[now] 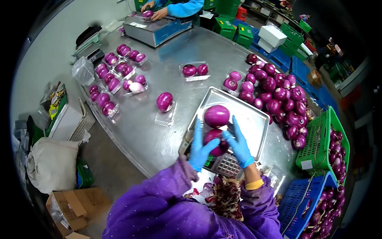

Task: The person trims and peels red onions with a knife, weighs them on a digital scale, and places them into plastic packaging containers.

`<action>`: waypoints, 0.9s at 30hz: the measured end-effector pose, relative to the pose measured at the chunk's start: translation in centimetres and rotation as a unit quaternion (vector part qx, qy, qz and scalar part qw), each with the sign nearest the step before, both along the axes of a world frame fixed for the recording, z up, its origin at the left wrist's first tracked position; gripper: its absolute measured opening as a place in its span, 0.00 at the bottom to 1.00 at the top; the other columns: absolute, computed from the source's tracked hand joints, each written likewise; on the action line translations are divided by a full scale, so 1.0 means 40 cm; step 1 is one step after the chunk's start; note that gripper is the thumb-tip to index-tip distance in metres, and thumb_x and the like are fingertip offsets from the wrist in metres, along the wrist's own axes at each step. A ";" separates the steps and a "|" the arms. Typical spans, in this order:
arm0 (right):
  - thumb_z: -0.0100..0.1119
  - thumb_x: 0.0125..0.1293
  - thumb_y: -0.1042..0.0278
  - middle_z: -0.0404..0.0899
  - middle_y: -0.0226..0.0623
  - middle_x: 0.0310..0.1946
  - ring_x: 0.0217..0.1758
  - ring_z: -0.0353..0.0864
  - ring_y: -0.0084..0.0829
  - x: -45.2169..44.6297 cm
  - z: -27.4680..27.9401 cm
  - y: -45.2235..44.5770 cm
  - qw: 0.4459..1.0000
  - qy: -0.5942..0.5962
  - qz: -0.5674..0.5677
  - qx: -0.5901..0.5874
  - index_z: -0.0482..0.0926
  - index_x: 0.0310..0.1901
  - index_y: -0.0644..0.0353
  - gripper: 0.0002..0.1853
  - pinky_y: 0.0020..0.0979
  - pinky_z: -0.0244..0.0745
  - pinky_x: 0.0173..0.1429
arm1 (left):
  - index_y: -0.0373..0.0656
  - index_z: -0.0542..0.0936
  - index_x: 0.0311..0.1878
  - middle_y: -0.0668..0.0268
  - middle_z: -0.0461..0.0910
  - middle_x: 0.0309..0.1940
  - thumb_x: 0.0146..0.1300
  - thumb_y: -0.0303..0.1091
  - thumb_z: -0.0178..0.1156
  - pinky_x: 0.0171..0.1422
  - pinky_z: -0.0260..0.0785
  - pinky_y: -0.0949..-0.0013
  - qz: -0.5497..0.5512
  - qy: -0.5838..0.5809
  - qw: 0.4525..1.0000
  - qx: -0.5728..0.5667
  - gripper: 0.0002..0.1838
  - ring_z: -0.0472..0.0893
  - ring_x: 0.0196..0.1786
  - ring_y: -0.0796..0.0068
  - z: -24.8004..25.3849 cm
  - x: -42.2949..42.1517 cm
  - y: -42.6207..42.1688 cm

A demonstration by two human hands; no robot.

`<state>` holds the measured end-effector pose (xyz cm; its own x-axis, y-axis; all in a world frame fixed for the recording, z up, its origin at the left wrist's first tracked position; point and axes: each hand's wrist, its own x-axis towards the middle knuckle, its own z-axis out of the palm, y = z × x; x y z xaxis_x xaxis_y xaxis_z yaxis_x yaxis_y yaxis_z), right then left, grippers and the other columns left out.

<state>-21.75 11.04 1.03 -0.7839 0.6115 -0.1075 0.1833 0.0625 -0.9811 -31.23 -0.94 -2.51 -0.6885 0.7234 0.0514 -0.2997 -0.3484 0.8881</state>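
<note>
Two large red onions rest over the metal tray of a scale, the upper one near the tray's middle and the lower one nearer to me. My left hand, in a blue glove, is at the left of the onions, fingers apart, its thumb by the lower onion. My right hand, also gloved, is at their right with fingers spread, touching or very near the lower onion. The scale's keypad shows beneath my hands. Left of the tray, a clear container has one onion at its end.
A pile of red onions covers the table's right side. Packed onions stand at the left. A green crate and a blue crate flank the right edge. A co-worker's hands work at another scale.
</note>
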 end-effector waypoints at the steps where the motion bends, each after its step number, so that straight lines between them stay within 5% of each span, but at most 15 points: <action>1: 0.62 0.64 0.45 0.54 0.59 0.71 0.74 0.57 0.46 -0.030 0.008 -0.044 0.999 -0.012 0.034 0.000 0.40 0.76 0.57 0.51 0.37 0.64 0.69 | 0.40 0.39 0.77 0.54 0.46 0.75 0.58 0.29 0.63 0.77 0.49 0.62 0.012 0.009 1.000 0.004 0.51 0.53 0.75 0.62 0.014 -0.027 -0.055; 4: 0.63 0.63 0.46 0.45 0.64 0.73 0.77 0.49 0.46 -0.141 -0.024 -0.179 0.989 0.025 0.142 -0.002 0.35 0.73 0.71 0.55 0.36 0.51 0.76 | 0.40 0.41 0.76 0.54 0.47 0.75 0.56 0.30 0.65 0.78 0.46 0.61 0.108 0.083 0.988 -0.076 0.52 0.51 0.76 0.61 -0.020 -0.109 -0.224; 7: 0.61 0.61 0.40 0.52 0.59 0.72 0.76 0.54 0.47 -0.245 -0.145 -0.300 0.980 -0.030 0.196 0.013 0.42 0.73 0.69 0.54 0.34 0.51 0.75 | 0.34 0.43 0.75 0.52 0.45 0.75 0.56 0.26 0.64 0.79 0.42 0.61 0.191 0.093 0.969 -0.126 0.49 0.48 0.77 0.61 -0.090 -0.154 -0.366; 8: 0.60 0.62 0.40 0.48 0.56 0.74 0.77 0.48 0.43 -0.277 -0.168 -0.330 0.975 -0.026 0.217 -0.033 0.41 0.74 0.66 0.54 0.32 0.45 0.77 | 0.35 0.44 0.75 0.52 0.45 0.76 0.56 0.26 0.65 0.79 0.42 0.61 0.220 0.064 0.962 -0.152 0.50 0.48 0.77 0.61 -0.127 -0.161 -0.399; 11: 0.61 0.61 0.38 0.57 0.57 0.70 0.73 0.59 0.45 -0.355 -0.225 -0.379 0.953 -0.094 0.269 -0.108 0.45 0.74 0.65 0.53 0.33 0.55 0.74 | 0.39 0.43 0.76 0.50 0.42 0.76 0.53 0.23 0.66 0.79 0.39 0.61 0.284 -0.009 0.941 -0.185 0.52 0.46 0.78 0.60 -0.233 -0.184 -0.463; 13: 0.61 0.61 0.40 0.62 0.57 0.67 0.70 0.65 0.48 -0.386 -0.253 -0.389 0.957 -0.099 0.269 -0.043 0.49 0.73 0.63 0.49 0.35 0.59 0.72 | 0.42 0.44 0.76 0.47 0.43 0.75 0.51 0.30 0.70 0.78 0.41 0.55 0.295 0.099 0.916 -0.253 0.55 0.46 0.77 0.52 -0.263 -0.195 -0.466; 16: 0.60 0.63 0.44 0.67 0.58 0.64 0.65 0.70 0.51 -0.386 -0.274 -0.386 0.964 -0.032 0.258 0.057 0.55 0.72 0.62 0.44 0.38 0.64 0.69 | 0.46 0.45 0.77 0.43 0.44 0.75 0.45 0.38 0.73 0.76 0.43 0.47 0.268 0.335 0.743 -0.514 0.60 0.47 0.76 0.42 -0.241 -0.182 -0.462; 17: 0.60 0.63 0.46 0.68 0.58 0.63 0.63 0.71 0.52 -0.372 -0.276 -0.374 0.966 0.001 0.239 0.094 0.56 0.71 0.61 0.42 0.39 0.65 0.68 | 0.50 0.46 0.77 0.41 0.43 0.74 0.39 0.44 0.75 0.73 0.45 0.42 0.236 0.444 0.663 -0.554 0.63 0.48 0.74 0.35 -0.218 -0.182 -0.460; 19: 0.59 0.65 0.52 0.73 0.54 0.58 0.58 0.76 0.50 -0.299 -0.236 -0.324 0.968 0.068 0.181 0.158 0.66 0.66 0.61 0.32 0.40 0.70 0.62 | 0.51 0.50 0.76 0.43 0.41 0.75 0.39 0.42 0.75 0.75 0.46 0.45 0.210 0.443 0.636 -0.596 0.61 0.47 0.75 0.38 -0.194 -0.187 -0.432; 22: 0.59 0.65 0.57 0.81 0.48 0.46 0.47 0.82 0.45 -0.108 -0.113 -0.186 0.987 0.045 0.080 0.134 0.77 0.56 0.61 0.21 0.35 0.76 0.54 | 0.50 0.59 0.74 0.45 0.38 0.76 0.38 0.42 0.76 0.77 0.47 0.50 0.211 0.416 0.768 -0.439 0.56 0.44 0.77 0.41 -0.227 -0.236 -0.387; 27: 0.60 0.66 0.63 0.83 0.39 0.44 0.47 0.81 0.31 0.344 -0.077 -0.048 0.941 -0.082 -0.293 0.147 0.80 0.51 0.60 0.15 0.31 0.76 0.54 | 0.50 0.63 0.72 0.41 0.39 0.75 0.45 0.46 0.75 0.76 0.44 0.45 0.297 0.463 0.724 -0.417 0.49 0.43 0.77 0.41 -0.327 -0.396 -0.234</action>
